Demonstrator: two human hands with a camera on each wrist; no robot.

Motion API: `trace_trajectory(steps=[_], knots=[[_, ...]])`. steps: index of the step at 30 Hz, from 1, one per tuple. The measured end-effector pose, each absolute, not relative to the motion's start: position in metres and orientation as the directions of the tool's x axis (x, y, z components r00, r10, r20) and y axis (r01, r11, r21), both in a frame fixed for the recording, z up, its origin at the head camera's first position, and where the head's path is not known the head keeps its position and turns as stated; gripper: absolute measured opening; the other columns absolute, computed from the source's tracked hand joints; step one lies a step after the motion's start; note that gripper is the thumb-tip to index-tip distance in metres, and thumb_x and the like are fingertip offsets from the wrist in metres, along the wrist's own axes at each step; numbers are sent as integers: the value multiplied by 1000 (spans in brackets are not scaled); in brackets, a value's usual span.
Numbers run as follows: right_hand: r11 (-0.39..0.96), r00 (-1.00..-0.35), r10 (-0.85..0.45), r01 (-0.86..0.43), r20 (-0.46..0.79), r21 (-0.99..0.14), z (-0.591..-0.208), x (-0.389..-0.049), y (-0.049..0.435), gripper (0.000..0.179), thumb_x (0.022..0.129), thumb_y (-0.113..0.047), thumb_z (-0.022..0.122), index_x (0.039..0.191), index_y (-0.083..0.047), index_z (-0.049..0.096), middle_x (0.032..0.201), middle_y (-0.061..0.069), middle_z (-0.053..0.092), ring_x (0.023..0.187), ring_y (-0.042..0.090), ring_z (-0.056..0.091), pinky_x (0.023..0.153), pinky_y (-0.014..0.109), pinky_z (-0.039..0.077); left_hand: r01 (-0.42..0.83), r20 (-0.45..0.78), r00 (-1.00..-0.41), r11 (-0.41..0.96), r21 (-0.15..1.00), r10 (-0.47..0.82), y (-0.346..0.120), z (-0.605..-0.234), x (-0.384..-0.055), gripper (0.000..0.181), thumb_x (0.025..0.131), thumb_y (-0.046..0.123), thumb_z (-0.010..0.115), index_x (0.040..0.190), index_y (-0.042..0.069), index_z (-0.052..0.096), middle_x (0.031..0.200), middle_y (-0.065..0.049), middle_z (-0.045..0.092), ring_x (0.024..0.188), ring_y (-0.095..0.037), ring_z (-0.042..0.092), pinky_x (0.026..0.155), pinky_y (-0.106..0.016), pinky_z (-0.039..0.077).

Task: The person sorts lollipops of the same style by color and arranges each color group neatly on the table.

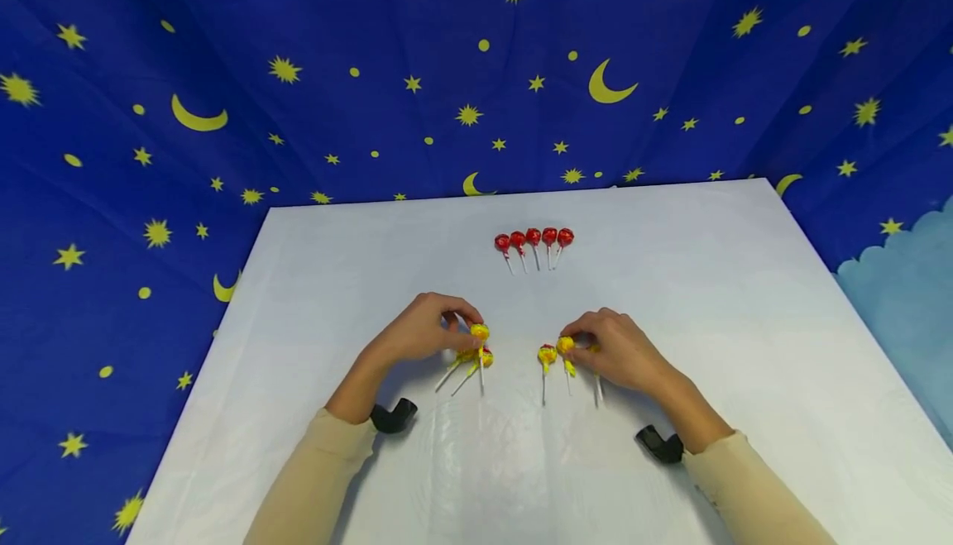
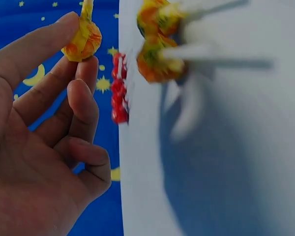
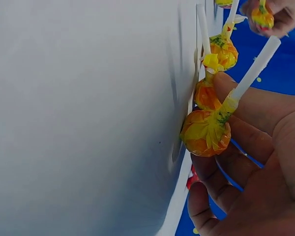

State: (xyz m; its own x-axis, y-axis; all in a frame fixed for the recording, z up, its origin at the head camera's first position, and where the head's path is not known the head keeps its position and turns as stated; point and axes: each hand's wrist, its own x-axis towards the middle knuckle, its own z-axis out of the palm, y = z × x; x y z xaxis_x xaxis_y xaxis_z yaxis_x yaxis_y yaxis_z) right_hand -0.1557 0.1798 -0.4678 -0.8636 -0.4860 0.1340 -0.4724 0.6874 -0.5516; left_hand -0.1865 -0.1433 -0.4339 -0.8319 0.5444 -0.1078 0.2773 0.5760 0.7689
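Note:
My left hand (image 1: pixel 428 328) pinches a yellow-wrapped lollipop (image 1: pixel 480 332) between thumb and fingertips; the left wrist view shows this lollipop (image 2: pixel 83 42) lifted off the table. Below it lie other yellow lollipops (image 1: pixel 487 358), sticks toward me. On the right, my right hand (image 1: pixel 621 351) holds a yellow lollipop (image 1: pixel 566 346) with thumb and index finger. To its left lies another yellow lollipop (image 1: pixel 547 356). A third, partly hidden under the hand in the head view, shows as the near lollipop (image 3: pixel 206 132) in the right wrist view.
Several red lollipops (image 1: pixel 533 236) lie in a fanned row farther back on the white table (image 1: pixel 357 264). Behind the table hangs a blue cloth (image 1: pixel 417 123) with yellow stars and moons. A black device (image 1: pixel 395 417) sits at my left wrist, another black device (image 1: pixel 660 446) at my right.

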Motion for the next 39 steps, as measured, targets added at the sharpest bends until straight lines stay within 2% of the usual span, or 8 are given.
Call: trace_trajectory(steps=[9,18,27,39], knots=[[687,-868,-483,-459,117,-563,-469,-155,180,23,80,-18,79,102,-15,74,98,-7,68,84,12,55,75,36,42,275,-120,-839,603,749,532,-117,-437,-197,24,80,34,79,102,25,72,92,14,65,77,-14,55,63,-31,47],[712,-873,-476,-453,105,-537,-466,-156,177,22,79,-20,81,100,-15,75,96,-6,69,83,12,55,74,36,42,278,-111,-836,589,759,538,-95,-438,-213,22,80,37,79,99,28,73,92,16,66,78,-15,54,65,-32,47],[733,-889,-449,-426,93,-531,-466,-157,179,21,79,-21,81,98,-15,75,95,-6,68,83,13,55,74,37,41,260,-125,-826,568,781,549,-71,-441,-234,23,81,34,79,102,25,75,92,16,67,74,-17,56,60,-31,49],[729,-882,-460,-444,108,-521,-466,-156,177,23,79,-21,81,100,-15,75,96,-5,69,86,16,56,77,41,40,187,-122,-903,632,752,412,-61,-449,-250,21,81,29,79,100,20,77,89,12,68,82,-12,59,63,-26,51]])
